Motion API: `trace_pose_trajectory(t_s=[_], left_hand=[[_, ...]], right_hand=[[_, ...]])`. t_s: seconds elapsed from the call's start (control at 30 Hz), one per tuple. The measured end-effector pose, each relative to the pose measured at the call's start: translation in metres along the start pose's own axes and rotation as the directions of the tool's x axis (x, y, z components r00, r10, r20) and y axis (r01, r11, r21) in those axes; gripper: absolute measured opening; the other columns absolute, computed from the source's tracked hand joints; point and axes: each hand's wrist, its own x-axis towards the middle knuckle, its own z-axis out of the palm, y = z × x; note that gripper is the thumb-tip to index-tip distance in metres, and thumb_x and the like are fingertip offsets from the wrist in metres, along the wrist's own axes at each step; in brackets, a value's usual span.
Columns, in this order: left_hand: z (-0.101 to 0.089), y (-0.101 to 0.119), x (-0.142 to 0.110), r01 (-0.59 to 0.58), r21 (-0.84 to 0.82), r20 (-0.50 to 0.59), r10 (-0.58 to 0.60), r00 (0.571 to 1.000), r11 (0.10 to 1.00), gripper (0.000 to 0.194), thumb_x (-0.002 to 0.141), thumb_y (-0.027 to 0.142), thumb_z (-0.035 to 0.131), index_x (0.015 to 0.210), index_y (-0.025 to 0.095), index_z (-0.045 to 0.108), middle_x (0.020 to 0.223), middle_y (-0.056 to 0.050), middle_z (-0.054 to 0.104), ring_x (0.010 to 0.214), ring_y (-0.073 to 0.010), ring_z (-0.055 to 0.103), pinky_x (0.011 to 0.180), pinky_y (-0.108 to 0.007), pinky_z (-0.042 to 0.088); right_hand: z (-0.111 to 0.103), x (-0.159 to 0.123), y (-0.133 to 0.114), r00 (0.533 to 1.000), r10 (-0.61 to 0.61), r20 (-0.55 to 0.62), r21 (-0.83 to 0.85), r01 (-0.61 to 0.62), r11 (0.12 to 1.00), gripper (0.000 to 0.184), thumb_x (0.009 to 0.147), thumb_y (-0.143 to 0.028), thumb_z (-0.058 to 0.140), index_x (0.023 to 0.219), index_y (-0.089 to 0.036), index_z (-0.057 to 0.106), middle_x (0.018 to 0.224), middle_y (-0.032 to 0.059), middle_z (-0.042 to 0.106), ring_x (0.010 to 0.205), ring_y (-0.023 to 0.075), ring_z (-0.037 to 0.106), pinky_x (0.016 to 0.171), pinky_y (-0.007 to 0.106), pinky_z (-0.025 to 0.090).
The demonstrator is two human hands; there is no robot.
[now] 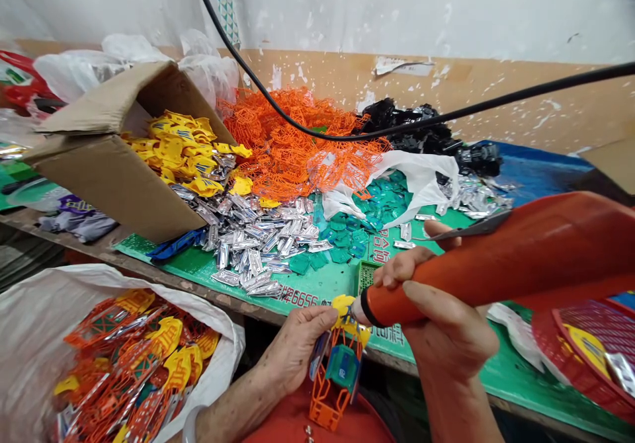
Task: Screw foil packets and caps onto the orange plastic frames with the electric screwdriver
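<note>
Here, the left hand [297, 350] pinches a small orange lattice assembly [330, 393] with yellow and teal parts, low at centre frame, held close and steady. The right hand [446, 337] wraps around a fat orange-handled tool [421, 291], its narrow tip touching the yellow part. Beyond them, the green counter [322, 284] bears printed digits, apparently 6695; other characters are unclear.

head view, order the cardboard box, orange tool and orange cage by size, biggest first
Cardboard box and orange tool look alike, but nearness to the camera makes that unsure; smallest is the orange cage.
</note>
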Motion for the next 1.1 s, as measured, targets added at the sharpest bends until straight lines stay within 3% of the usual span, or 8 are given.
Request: trace_pose_trajectory(t_s=[0.5, 0.73, 1.1], left_hand=[[0.004, -0.005, -0.004, -0.025, 0.034, -0.062, 0.027, 0.998, 0.999, 0.039, 0.056, 0.046, 0.084, 0.065, 0.011, 0.069, 0.053, 0.0, 0.061, 0.044, -0.0075, 0.046, 0.045, -0.02, 0.033], [0.006, -0.003, -0.005, -0.029, 0.033, -0.083, 0.031, 0.996, 0.999, 0.037, 0.056, 0.043, 0.083, 0.065, 0.01, 0.07, 0.055, -0.001, 0.062, 0.047, -0.009, 0.048, 0.048, -0.021, 0.033], [0.006, 0.004, -0.008, -0.017, 0.03, -0.081, 0.02, 0.996, 0.999, 0.032, 0.058, 0.038, 0.081, 0.061, 0.011, 0.065, 0.053, 0.0, 0.06, 0.044, -0.0082, 0.048, 0.046, -0.021, 0.035]], right_hand=[[-0.005, -0.016, 0.011, 0.999, 0.036, 0.028, -0.144, -0.032, 0.989, 0.049, 0.072, -0.016, 0.069, 0.115, -0.029, 0.051, 0.075, -0.0055, 0.061, 0.064, 0.0143, 0.059, 0.069, 0.035, 0.05], [-0.009, -0.018, 0.018, 0.999, 0.007, 0.032, -0.242, 0.001, 0.97, 0.039, 0.07, -0.02, 0.068, 0.107, -0.026, 0.057, 0.075, -0.0028, 0.06, 0.065, 0.017, 0.059, 0.074, 0.04, 0.05], [-0.007, -0.017, 0.024, 0.994, -0.025, 0.102, -0.182, 0.043, 0.982, 0.052, 0.069, -0.017, 0.068, 0.116, -0.032, 0.053, 0.071, -0.0052, 0.06, 0.064, 0.0177, 0.058, 0.07, 0.039, 0.051]])
